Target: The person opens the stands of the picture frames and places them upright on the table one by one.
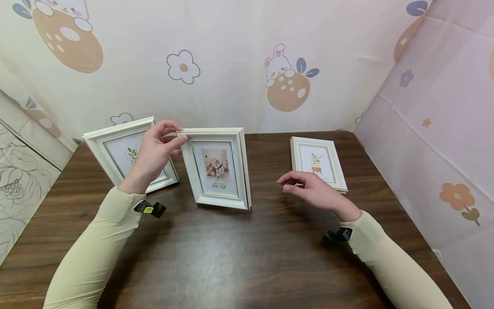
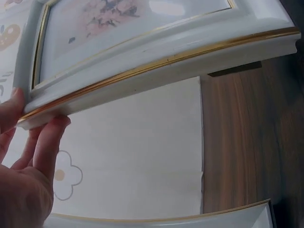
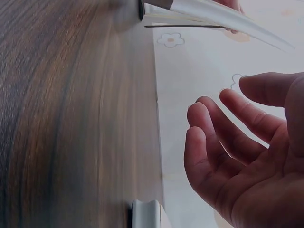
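My left hand (image 1: 152, 148) pinches the upper left corner of a white picture frame (image 1: 241, 171) with a pink flower print, which stands upright at mid-table. In the left wrist view, thumb and fingers (image 2: 50, 142) grip the gold-lined edge of that frame. Behind the left hand, a second white picture frame (image 1: 112, 133) with a green plant print stands at the left, leaning back. My right hand (image 1: 310, 189) hovers over the table, its fingers loosely curled around nothing, as the right wrist view also shows. Close behind it, a white picture frame (image 1: 316, 161) with a potted-plant print lies face up.
The dark brown wooden table (image 1: 216, 257) runs back to a white cloth (image 1: 227, 86) printed with rabbits, fruit and flowers. Similar cloth (image 1: 436, 141) hangs along the right side. Wrist straps with small black cameras (image 1: 156, 209) sit on both wrists.
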`<state>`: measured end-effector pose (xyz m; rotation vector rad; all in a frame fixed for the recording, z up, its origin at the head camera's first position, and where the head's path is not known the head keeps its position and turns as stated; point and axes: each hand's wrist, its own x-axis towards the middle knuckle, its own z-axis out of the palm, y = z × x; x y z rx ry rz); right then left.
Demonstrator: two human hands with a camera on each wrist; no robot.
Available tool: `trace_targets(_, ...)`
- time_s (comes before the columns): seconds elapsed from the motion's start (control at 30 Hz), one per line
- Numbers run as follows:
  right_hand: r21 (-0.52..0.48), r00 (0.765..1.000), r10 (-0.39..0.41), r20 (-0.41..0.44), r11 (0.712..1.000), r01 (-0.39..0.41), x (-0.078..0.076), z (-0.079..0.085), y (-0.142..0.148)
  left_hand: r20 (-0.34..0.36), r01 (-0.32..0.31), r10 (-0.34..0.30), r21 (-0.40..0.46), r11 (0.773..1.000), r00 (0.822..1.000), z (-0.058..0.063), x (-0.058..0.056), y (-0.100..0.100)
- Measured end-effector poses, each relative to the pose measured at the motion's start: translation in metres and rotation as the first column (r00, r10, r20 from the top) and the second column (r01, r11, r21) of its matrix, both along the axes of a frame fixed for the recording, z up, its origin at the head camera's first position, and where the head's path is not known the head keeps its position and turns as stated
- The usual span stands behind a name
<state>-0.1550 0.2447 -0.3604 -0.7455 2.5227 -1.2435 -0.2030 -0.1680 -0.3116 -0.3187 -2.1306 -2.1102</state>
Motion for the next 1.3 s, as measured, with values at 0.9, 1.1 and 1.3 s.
trace_targets(0.9,-0.036,0.998,0.064,-0.024,0.997,-0.064,0.006,0.003,-0.031,-0.058,0.243,-0.236,0.300,0.923,0.970,-0.017,0.003,0.010)
trace_targets(1.1,-0.038,0.995,0.093,-0.034,0.995,-0.094,0.006,0.004,-0.037,-0.076,0.279,-0.269,0.330,0.902,0.960,-0.018,0.005,0.012)
trace_targets(1.3,-0.038,0.992,0.116,-0.057,0.992,-0.118,0.007,0.004,-0.043,-0.116,0.340,-0.321,0.401,0.851,0.940,-0.021,0.006,0.016)
